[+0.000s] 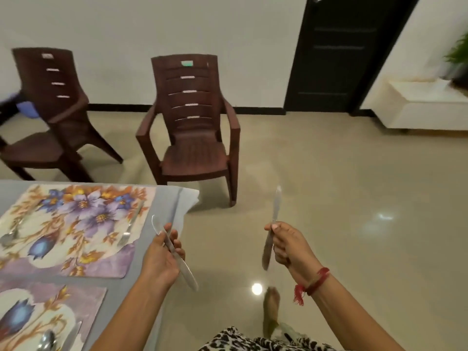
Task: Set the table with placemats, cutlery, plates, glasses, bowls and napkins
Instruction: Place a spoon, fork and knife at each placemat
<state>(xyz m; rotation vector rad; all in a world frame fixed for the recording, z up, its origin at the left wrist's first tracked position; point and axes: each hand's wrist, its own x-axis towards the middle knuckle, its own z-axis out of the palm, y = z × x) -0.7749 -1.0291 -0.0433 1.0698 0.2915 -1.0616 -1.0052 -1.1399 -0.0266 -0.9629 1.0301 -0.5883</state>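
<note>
My left hand (162,259) grips a steel table knife (188,276) just off the table's right edge, blade tip pointing up-left. My right hand (288,245) holds a second knife (275,203) upright over the floor, to the right of the table. A floral placemat (76,224) lies on the grey table (162,198) with a fork (129,226) at its right side and a spoon (10,236) at its left. A nearer floral placemat (50,315) carries a spoon (46,340) and a knife (72,335) at the bottom edge.
Two brown plastic chairs (195,127) (50,110) stand on the tiled floor beyond the table. A black door (339,51) is at the back right, with a white low cabinet (428,107) and a green plant (458,54) beside it.
</note>
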